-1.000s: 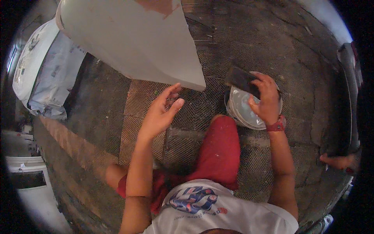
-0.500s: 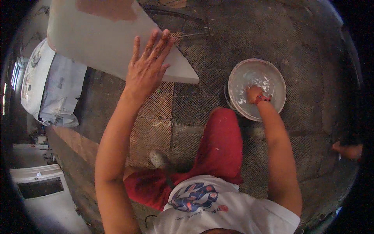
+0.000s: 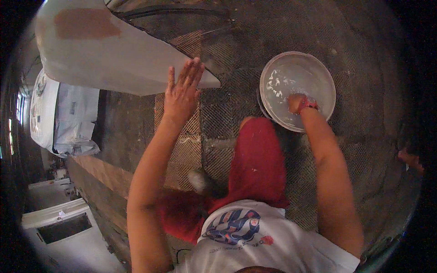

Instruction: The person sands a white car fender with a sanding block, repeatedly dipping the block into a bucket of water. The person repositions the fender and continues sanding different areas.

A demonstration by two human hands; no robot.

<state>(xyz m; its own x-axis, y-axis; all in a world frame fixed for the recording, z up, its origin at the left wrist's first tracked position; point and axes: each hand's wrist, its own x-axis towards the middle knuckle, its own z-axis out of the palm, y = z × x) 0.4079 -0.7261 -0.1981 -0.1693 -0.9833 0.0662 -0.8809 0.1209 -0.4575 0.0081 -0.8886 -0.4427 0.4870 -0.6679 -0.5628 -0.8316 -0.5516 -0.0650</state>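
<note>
My left hand [image 3: 183,93] is open and flat, its fingers stretched over the narrow end of a pale grey-white curved panel [image 3: 123,66], possibly a vehicle body part. Whether the fingers press on it or hover just above, I cannot tell. A reddish-brown patch [image 3: 86,23] marks the panel's far left part. To the right stands a round whitish bucket [image 3: 331,86] of cloudy water. My right hand [image 3: 298,103], with a red band at the wrist, dips into that water. Its fingers are hidden below the surface, and so is anything they may hold.
A white vehicle-like shape [image 3: 43,113], partly draped in a pale sheet [image 3: 77,118], stands at the left. Below it is a white panel with a dark window [image 3: 63,227]. The floor [image 3: 227,109] has ridged tiles. Part of another person's limb [image 3: 410,160] shows at the far right.
My left hand has come back toward me and sits closer to the panel's narrow tip and near edge. The whole view has shifted a little. My right hand stays in the bucket.
</note>
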